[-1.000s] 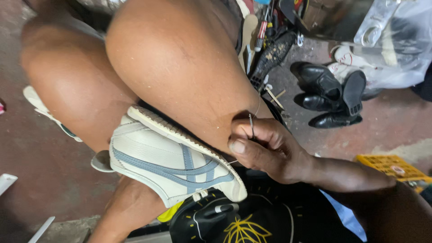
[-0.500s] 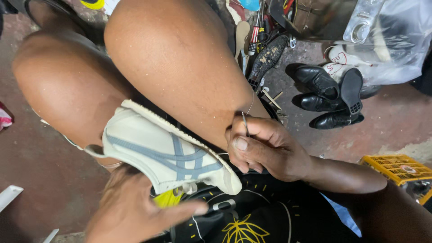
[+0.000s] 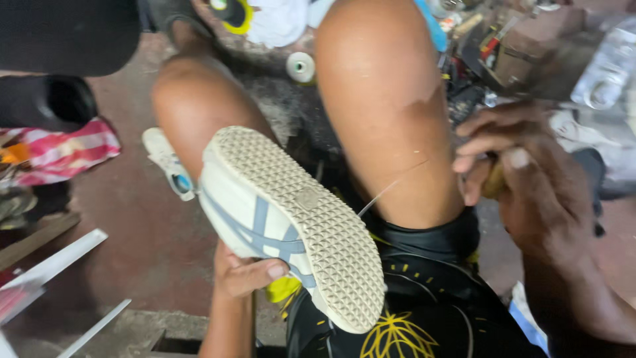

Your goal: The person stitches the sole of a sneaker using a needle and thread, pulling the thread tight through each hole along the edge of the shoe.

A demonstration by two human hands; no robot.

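A white sneaker [image 3: 291, 219] with grey-blue stripes lies tilted across my lap, its textured cream sole turned up. My left hand [image 3: 246, 273] grips it from below, thumb on the striped side. My right hand [image 3: 523, 179] is raised to the right of my knee, fingers closed around a small yellowish-brown tool handle [image 3: 493, 182]. A thin thread [image 3: 391, 187] runs taut from the shoe's sole edge across my thigh toward that hand. The tool's tip is hidden behind my fingers.
My bare knees fill the middle. A red-and-white striped cloth [image 3: 59, 154] and a dark shoe [image 3: 50, 101] lie at left, white strips [image 3: 59, 262] at lower left. Tools, a small round white spool [image 3: 301, 66] and clutter sit behind; a plastic bottle [image 3: 606, 73] at far right.
The sneaker has been turned sole-up and my left hand has come in under it. My right hand has pulled away to the right, drawing the thread out taut.
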